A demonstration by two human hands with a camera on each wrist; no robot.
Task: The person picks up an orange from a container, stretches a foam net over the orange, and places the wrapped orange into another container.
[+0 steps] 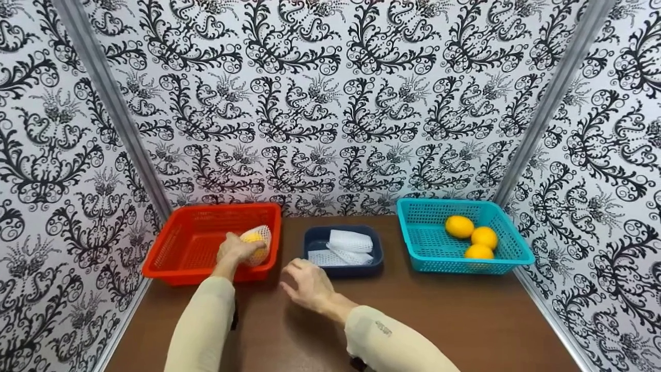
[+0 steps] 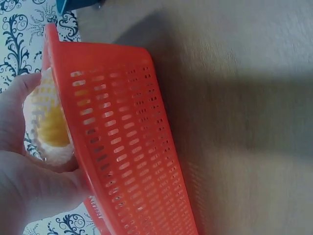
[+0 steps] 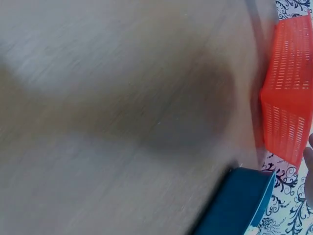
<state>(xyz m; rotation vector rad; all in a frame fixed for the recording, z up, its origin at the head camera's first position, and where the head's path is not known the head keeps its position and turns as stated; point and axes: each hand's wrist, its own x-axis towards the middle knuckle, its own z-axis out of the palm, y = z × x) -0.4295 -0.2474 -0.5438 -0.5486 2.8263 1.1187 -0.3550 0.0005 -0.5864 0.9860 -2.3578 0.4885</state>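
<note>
My left hand (image 1: 237, 249) reaches into the red basket (image 1: 188, 248) and holds an orange (image 2: 53, 128) wrapped in a white foam net (image 1: 264, 235). In the left wrist view, thumb and fingers curve around the netted fruit close to the basket's rim. My right hand (image 1: 310, 285), loosely bent and holding nothing, hovers over the table just in front of a small navy tray (image 1: 379, 253). Several white foam nets (image 1: 351, 242) lie in that tray.
To the right stands a turquoise basket (image 1: 423, 248) with 3 bare oranges (image 1: 484, 237) toward its right side. The brown table (image 1: 413, 320) carries all the containers. Patterned wall panels (image 1: 320, 103) rise behind and at both sides.
</note>
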